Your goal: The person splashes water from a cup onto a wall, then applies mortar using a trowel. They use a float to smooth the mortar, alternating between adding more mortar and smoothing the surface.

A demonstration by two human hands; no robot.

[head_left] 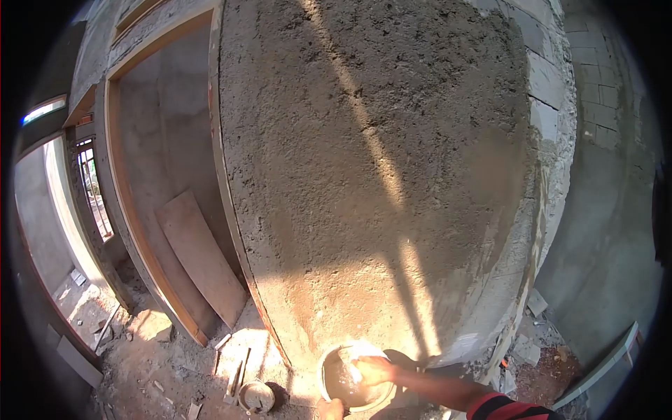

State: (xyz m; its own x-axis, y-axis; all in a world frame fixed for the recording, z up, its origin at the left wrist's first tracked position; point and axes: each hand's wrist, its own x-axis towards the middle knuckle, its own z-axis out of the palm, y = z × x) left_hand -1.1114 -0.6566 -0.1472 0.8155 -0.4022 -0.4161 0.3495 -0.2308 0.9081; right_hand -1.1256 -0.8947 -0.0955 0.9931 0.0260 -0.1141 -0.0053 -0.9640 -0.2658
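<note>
A round bucket (pixel 325 383) stands on the floor at the foot of the wall, with greyish contents in its shade. My right hand (pixel 374 371) reaches over its rim from the right, fingers curled around something pale that glare washes out. At the near left side of the same bucket, my left hand (pixel 331 409) grips the rim, mostly cut off by the lower edge of the view. Behind the bucket rises a wall of rough, damp-looking plaster (pixel 364 182), crossed by a slanting strip of sunlight.
A small pail (pixel 257 397) sits left of the bucket, beside long thin tools or sticks (pixel 239 374). A board (pixel 201 255) leans inside the wooden door frame (pixel 157 297). Rubble (pixel 526 348) lies right of the wall; another panel (pixel 602 365) leans farther right.
</note>
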